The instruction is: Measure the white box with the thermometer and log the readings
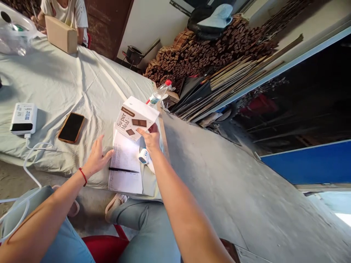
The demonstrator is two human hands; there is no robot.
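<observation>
Right hand [152, 138]: thumb and fingers clasp box [137, 118] | box: over far end of paper [126, 184], perhaps touching, contact hard to see | left hand [96, 157]: fingers spread, holding nothing, just left of paper | pen [124, 170]: across paper

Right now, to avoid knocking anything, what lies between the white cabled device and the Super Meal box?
In the head view, a phone lies on the creased cloth between the white device and the box in the right hand.
</observation>
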